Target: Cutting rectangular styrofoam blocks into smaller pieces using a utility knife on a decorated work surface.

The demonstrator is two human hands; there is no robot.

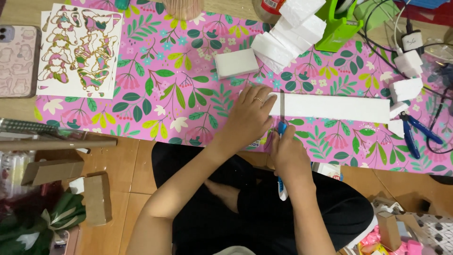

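A long white foam strip [332, 107] lies across a pink floral sheet [179, 94]. My left hand [249, 115], a ring on one finger, presses flat on the strip's left end. My right hand [288, 153] grips a blue-and-white utility knife [281, 130]. Its blade stands across the foam just right of my left hand. The knife's white tail pokes out below my wrist.
Cut foam blocks [288, 33] pile up at the back, and one block [236, 63] lies apart. Blue pliers [415, 132] and chargers with cables [408, 59] sit right. A sticker sheet [78, 49] and a phone [16, 59] lie left, cardboard boxes [96, 198] lower left, a green tape dispenser [339, 26] behind.
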